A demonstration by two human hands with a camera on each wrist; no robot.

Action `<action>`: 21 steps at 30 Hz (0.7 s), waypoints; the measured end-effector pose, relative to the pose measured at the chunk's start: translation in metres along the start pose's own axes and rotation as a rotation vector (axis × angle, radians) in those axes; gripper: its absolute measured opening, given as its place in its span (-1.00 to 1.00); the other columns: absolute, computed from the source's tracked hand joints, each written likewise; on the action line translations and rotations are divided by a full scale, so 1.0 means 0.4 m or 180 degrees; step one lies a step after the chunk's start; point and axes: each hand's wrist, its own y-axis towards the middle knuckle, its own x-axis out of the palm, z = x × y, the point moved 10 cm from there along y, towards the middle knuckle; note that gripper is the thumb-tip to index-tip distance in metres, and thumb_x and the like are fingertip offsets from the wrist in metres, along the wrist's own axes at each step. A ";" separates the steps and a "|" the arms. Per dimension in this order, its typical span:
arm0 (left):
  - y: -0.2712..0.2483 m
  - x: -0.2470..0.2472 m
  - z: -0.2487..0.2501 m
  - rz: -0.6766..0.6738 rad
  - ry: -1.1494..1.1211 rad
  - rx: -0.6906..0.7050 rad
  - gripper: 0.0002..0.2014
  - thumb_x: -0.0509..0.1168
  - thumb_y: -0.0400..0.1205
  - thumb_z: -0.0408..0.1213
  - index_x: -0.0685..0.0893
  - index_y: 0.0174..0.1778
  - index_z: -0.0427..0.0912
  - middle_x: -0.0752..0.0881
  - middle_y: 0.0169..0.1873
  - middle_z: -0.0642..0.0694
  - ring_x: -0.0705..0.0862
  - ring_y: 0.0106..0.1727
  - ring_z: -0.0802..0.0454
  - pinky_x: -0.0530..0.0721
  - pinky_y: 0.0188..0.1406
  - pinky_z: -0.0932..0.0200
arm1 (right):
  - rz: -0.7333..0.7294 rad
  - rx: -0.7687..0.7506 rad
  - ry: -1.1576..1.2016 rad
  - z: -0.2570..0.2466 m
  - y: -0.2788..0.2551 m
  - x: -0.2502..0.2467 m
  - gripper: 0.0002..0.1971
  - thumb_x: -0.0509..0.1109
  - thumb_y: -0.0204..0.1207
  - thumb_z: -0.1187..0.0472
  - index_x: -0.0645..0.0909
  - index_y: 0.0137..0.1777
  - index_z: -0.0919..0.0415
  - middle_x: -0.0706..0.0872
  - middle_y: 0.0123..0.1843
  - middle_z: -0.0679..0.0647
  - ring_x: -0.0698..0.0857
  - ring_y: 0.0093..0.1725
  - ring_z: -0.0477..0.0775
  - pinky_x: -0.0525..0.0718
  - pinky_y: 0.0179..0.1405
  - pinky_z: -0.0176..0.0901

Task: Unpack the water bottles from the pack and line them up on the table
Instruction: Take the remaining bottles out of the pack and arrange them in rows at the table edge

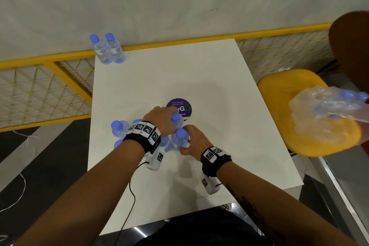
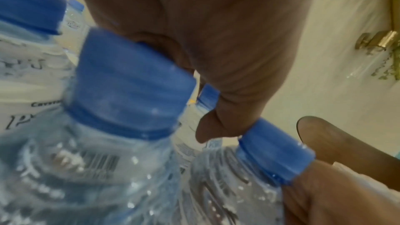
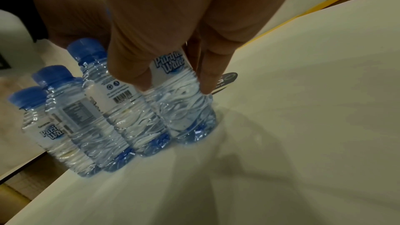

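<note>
Two clear plastic blue-capped water bottles are lined up at the white table's far left; the near cluster remains, one bottle grasped in each of the left hand and right hand.

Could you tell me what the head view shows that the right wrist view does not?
Only the head view shows two bottles standing at the table's far left corner, the crumpled plastic wrap on the yellow chair, and the left hand over a bottle top. Only the right wrist view shows the printed labels and barcode. Both show the right hand gripping a bottle in the near cluster.
</note>
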 end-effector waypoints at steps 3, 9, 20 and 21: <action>-0.008 -0.009 0.006 0.0110 -0.0187 0.0116 -0.59 0.38 0.42 0.01 0.57 0.19 0.12 0.73 -0.05 0.04 0.68 -0.05 -0.12 0.73 0.00 -0.08 | -0.0042 -0.0013 -0.0007 -0.006 0.007 -0.006 -0.44 0.65 0.25 0.20 0.54 0.23 0.21 0.63 0.15 0.12 0.64 0.04 0.11 0.67 0.07 -0.06; -0.024 -0.025 0.010 0.0275 -0.0287 0.0093 -0.72 0.29 0.54 -0.06 0.62 0.16 0.05 0.77 -0.09 -0.02 0.72 -0.06 -0.17 0.74 -0.01 -0.10 | -0.0126 -0.0022 -0.0015 -0.010 0.008 -0.010 -0.41 0.65 0.29 0.19 0.52 0.31 0.20 0.63 0.22 0.13 0.65 0.11 0.13 0.67 0.17 -0.02; -0.044 -0.047 -0.001 0.0303 -0.0414 -0.0170 -0.45 0.31 0.55 -0.02 0.54 0.52 0.16 0.70 0.34 -0.01 0.67 0.30 -0.15 0.67 0.28 -0.13 | -0.0164 -0.0099 -0.0115 0.033 -0.007 -0.059 -0.28 0.67 0.31 0.14 0.47 0.45 0.22 0.52 0.38 0.11 0.59 0.29 0.08 0.57 0.27 -0.17; -0.048 -0.065 0.008 0.0478 -0.0449 -0.0192 -0.45 0.33 0.60 -0.12 0.54 0.56 0.09 0.67 0.39 -0.06 0.65 0.34 -0.18 0.66 0.31 -0.14 | -0.0067 -0.0100 -0.0001 0.051 -0.020 -0.086 -0.27 0.67 0.31 0.15 0.47 0.46 0.21 0.51 0.39 0.08 0.60 0.29 0.06 0.62 0.28 -0.13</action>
